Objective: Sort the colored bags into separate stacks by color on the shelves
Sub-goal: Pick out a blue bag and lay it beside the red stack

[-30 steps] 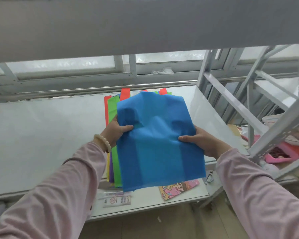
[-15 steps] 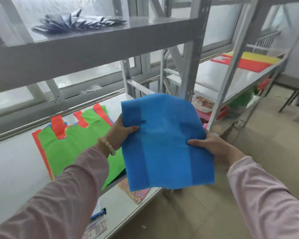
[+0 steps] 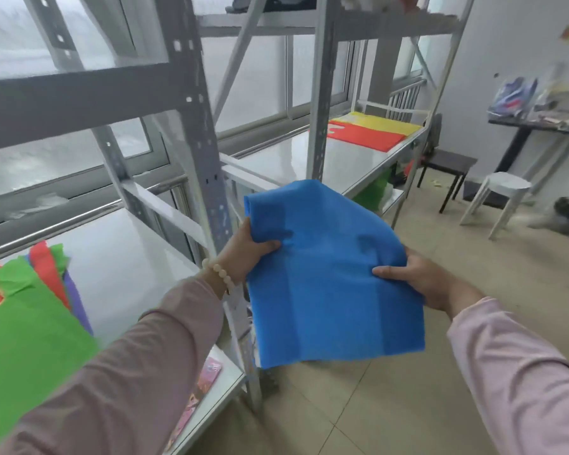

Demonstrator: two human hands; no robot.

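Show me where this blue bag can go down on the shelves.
Blue bag held by both hands. Free: the right shelf, bare between the upright post and the red stack; also the near shelf right of the mixed pile. Crowded: that pile's corner.

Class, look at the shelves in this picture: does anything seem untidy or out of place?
Yes. The pile on the left shelf mixes green, red and purple bags, fanned out unevenly. The red bags and yellow bags on the far shelf lie flat in neat stacks.
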